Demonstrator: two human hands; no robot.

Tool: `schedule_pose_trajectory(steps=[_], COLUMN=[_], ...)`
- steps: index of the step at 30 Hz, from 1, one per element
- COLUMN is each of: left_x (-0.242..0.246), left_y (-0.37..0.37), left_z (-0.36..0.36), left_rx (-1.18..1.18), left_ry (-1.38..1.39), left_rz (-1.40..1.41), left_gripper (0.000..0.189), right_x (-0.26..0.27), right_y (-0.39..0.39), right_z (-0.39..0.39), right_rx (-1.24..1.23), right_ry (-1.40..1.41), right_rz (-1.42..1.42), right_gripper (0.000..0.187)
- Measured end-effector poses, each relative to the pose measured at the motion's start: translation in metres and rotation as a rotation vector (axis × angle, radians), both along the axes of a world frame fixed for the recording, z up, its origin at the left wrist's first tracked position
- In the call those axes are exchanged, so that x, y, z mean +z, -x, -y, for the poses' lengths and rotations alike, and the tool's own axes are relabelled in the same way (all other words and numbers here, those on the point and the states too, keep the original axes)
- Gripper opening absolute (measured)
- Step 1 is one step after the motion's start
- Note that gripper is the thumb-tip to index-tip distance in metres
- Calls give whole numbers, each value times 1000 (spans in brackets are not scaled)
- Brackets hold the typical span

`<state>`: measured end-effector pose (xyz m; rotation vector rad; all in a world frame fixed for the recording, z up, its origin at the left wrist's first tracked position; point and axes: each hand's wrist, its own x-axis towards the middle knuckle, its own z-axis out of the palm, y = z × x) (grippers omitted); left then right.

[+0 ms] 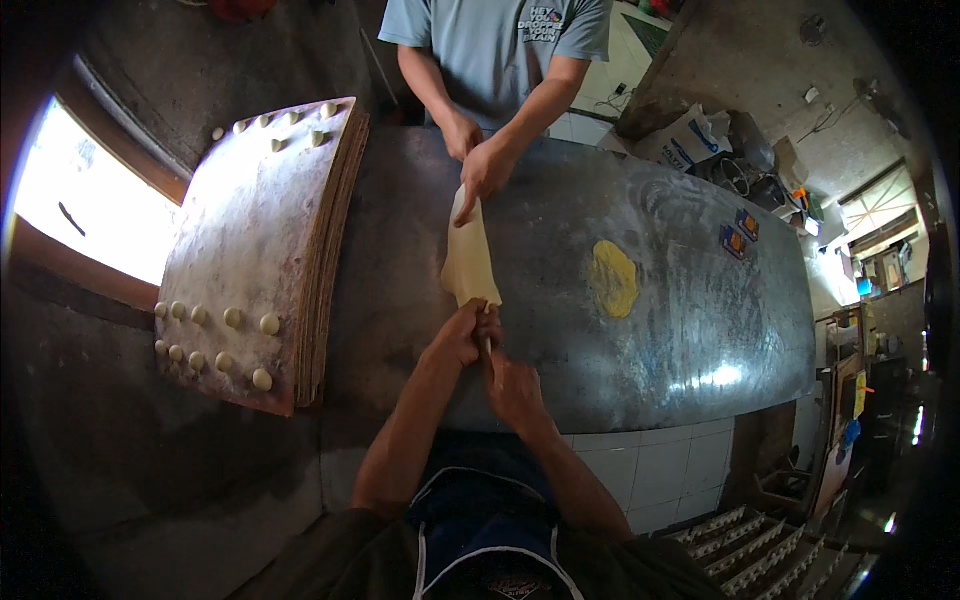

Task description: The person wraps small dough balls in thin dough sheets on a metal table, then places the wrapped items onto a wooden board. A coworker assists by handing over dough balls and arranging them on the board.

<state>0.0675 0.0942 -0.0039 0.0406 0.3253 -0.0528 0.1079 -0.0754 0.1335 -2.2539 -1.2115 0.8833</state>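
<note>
A long, pale yellow dough strip (471, 259) stretches across the metal table (555, 352) between me and a person opposite. My left hand (459, 334) pinches its near end, where the dough gathers into a narrow tail. Just beside and nearer my body, my right hand (514, 390) is closed on the thin tail, partly hidden by the fingers. The other person's hand (487, 169) rests on the far end of the strip, with one finger laid along it. That person's second hand (461, 135) is close behind.
Left of the dough, a stack of boards (247, 247) carries several small dough balls (232, 318). A flat yellow patch (615, 279) lies on the table to the right, with small packets (733, 242) beyond. Racked trays (757, 551) holding small pieces stand at lower right.
</note>
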Motion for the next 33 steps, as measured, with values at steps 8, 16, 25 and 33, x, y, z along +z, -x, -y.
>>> schedule_pose_trajectory(steps=[8,16,25,33], left_x=[108,112,168,51], left_y=[6,65,114,78], left_z=[53,61,28,-49], left_rx=[160,-428,173,207], left_ry=[-618,-2076,-2352,-2517], left_rz=[-570,-582,-128,-859], left_gripper=[13,22,12,35], right_x=[81,-58,-72,-79], right_y=[-29,-39,-7,-74], right_z=[-19,-140,35,32], right_rx=[138,387,176,-194], right_ry=[-644,-316,-639,-364], right_rz=[-751,-101,432,744], right_gripper=[21,29,32,28])
